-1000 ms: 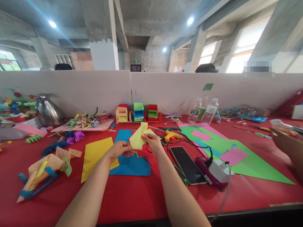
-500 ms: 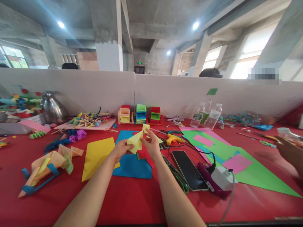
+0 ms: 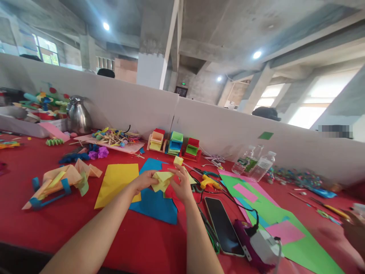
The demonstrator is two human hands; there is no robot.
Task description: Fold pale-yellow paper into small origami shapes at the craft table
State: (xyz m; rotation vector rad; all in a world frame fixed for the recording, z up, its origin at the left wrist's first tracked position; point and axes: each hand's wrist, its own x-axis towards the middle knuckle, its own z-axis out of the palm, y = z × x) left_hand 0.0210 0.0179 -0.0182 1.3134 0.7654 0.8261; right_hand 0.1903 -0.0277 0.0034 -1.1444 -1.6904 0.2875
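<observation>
A small folded piece of pale yellow paper (image 3: 161, 182) is held up over the sheets in the middle of the table. My left hand (image 3: 144, 180) pinches its left side between thumb and fingers. At its right side is my right hand (image 3: 181, 183), thumb and fingers closed on the edge, the other fingers partly raised. Beneath lie a blue sheet (image 3: 155, 209) and a red sheet (image 3: 182, 203). A yellow sheet (image 3: 115, 184) is left of them. Just beyond my right fingers sits a small pale yellow paper piece (image 3: 178, 160).
Folded paper boxes (image 3: 175, 143) stand by the partition. Right of my hands are a yellow glue gun (image 3: 210, 182), a phone (image 3: 224, 226), a purple power strip (image 3: 245, 243) and green paper (image 3: 302, 243). A paper model (image 3: 59, 182) lies left. Another person's hand (image 3: 353, 228) shows at far right.
The view has tilted and shifted. The folded paper has turned in my hands, and my right fingers have shifted along its right side. The other person's hand has moved lower in view.
</observation>
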